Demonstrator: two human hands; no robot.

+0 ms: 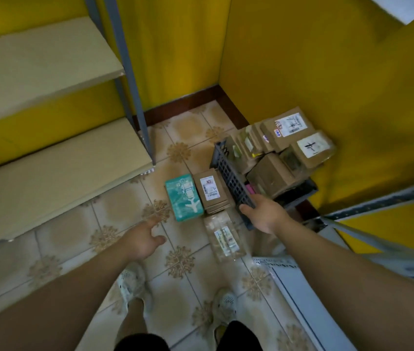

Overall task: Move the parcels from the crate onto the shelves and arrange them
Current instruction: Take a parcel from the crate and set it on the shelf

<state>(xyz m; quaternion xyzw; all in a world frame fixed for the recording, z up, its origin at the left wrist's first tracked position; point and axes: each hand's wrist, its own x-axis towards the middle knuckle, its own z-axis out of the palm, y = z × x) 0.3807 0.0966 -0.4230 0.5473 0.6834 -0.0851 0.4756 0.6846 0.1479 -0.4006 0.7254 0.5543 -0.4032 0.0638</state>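
A dark plastic crate point(231, 177) stands on the tiled floor near the yellow corner, piled with brown cardboard parcels point(271, 178). My right hand point(261, 214) grips the crate's near rim. My left hand point(141, 239) hovers over the floor with fingers apart, holding nothing. Beside the crate's left side three parcels lie on the floor: a teal parcel point(184, 197), a brown box with a white label point(211, 195), and a clear-wrapped parcel point(225, 236). Bare beige shelves point(49, 173) on a grey metal frame fill the left.
Yellow walls meet in a corner behind the crate. A grey shelf post point(137, 97) stands between the shelves and the crate. Another grey frame point(378, 198) and a white panel point(309, 300) lie at the right. My two feet in pale shoes point(135, 285) stand on the tiles.
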